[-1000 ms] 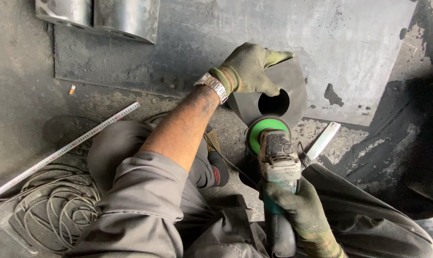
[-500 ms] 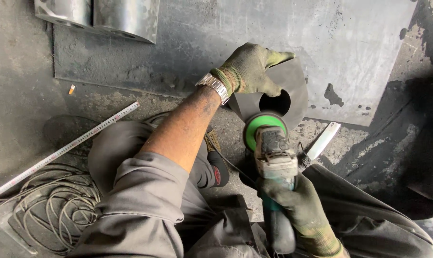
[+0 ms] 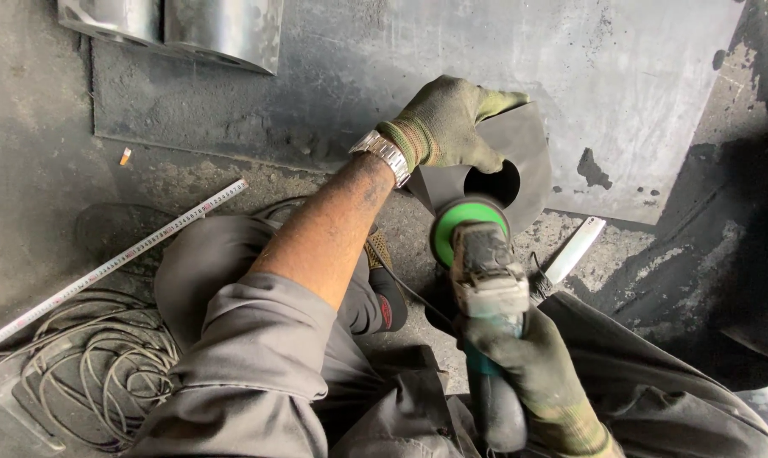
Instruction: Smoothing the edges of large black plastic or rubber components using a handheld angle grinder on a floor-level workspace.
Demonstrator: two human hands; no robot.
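My left hand point(image 3: 448, 124), in an olive work glove with a metal watch at the wrist, presses down on a dark metal plate point(image 3: 528, 153) that has a round hole point(image 3: 494, 182) in it. My right hand point(image 3: 532, 373), also gloved, grips the body of an angle grinder point(image 3: 485, 284). The grinder's green guard and disc point(image 3: 462, 222) sit at the plate's near edge, just below the hole. My knees and grey trousers fill the lower part of the view.
A large grey steel sheet point(image 3: 638, 76) lies on the floor behind the plate. Shiny metal pieces point(image 3: 189, 30) rest at the top left. A long steel ruler point(image 3: 112, 267) and a coil of cable point(image 3: 95, 373) lie left. A white-handled brush point(image 3: 570, 253) lies right.
The grinder has shifted slightly left along the plate's near edge. My left hand has stayed on the plate.
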